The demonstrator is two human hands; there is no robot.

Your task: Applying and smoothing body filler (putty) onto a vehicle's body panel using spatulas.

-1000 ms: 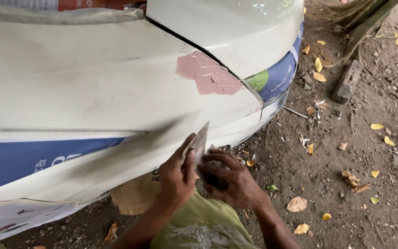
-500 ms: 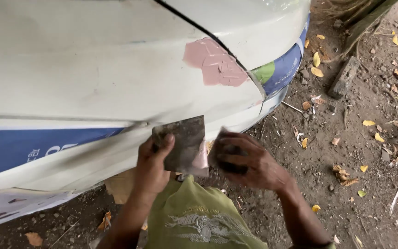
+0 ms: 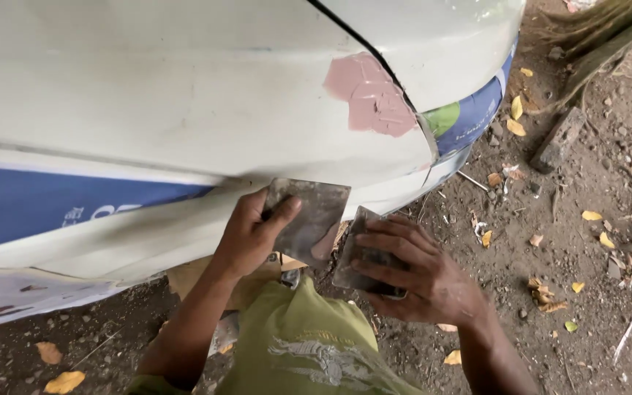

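Gripping metal plates: left hand [image 3: 246, 238] the spreader [image 3: 309, 219], right hand [image 3: 411, 274] the scraper [image 3: 360, 256]

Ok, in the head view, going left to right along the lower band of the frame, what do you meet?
Yellow leaf on the dirt → left hand → square metal spreader plate it holds → smaller plate gripped by the right hand → scattered dry leaves on the ground.
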